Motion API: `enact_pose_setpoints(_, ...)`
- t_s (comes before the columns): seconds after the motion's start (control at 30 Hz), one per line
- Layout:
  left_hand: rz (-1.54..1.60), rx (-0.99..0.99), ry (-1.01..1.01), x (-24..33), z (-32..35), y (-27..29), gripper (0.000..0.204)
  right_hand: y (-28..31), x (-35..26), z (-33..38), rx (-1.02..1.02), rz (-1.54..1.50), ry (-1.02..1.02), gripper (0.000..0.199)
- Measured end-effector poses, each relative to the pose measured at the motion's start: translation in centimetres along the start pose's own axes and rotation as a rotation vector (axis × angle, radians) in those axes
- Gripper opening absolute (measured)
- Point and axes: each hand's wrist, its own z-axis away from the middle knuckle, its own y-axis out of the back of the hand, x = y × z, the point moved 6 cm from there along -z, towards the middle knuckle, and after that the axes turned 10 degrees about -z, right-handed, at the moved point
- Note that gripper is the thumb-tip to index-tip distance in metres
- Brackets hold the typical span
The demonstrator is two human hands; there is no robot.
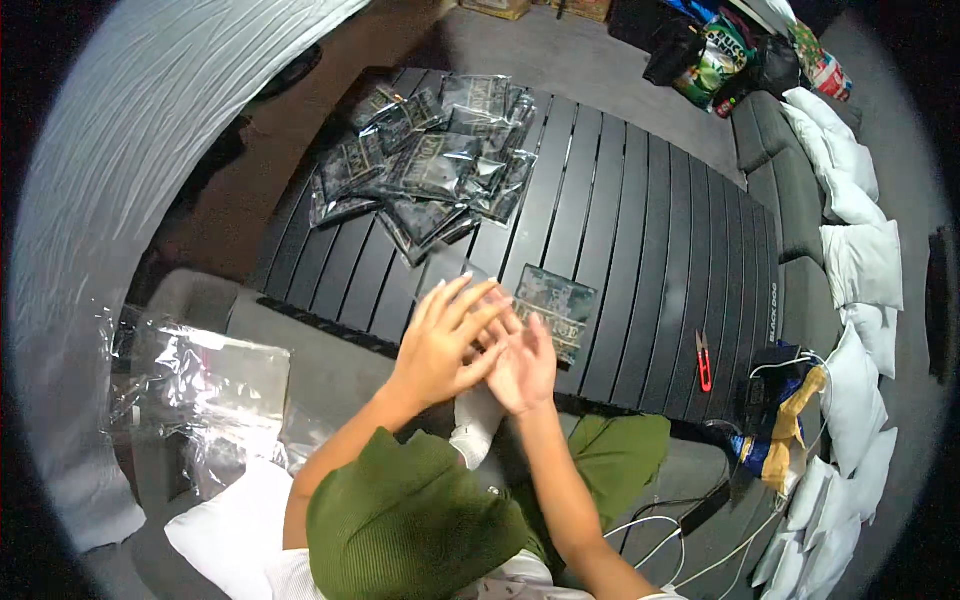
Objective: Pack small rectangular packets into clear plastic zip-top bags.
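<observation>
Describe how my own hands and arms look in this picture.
Your left hand and right hand are bare: no glove, ring or watch shows. Your left forearm and right forearm are uncovered too. White cloth shows near the lower edge by the left one, perhaps a sleeve.

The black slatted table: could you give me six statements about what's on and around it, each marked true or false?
1. A heap of dark packets lies on the black slatted table. True.
2. Everything dark on it belongs to that heap. False: a dark flat item lies apart.
3. Red-handled snips lie toward its right end. True.
4. Both hands are pressed flat on the tabletop. False: the left hand and right hand are raised, close together.
5. Clear plastic bags lie over at the left. True.
6. Only black cushions line the right side. False: white pillows are there.
</observation>
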Motion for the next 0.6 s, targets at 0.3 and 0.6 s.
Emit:
enact_pose_setpoints(0.3, 0.216, 0.201, 0.014, -0.5, 0.9, 3.4, 0.032, -3.7, 0.4, 0.8, -0.196, 1.911, 0.366, 0.072)
enact_pose_setpoints(0.6, 0.194, -0.376, 0.154, -1.8, 3.3, -5.5, 0.060, 0.9, 3.5, -1.0, -0.399, 2.605, 0.173, 0.062)
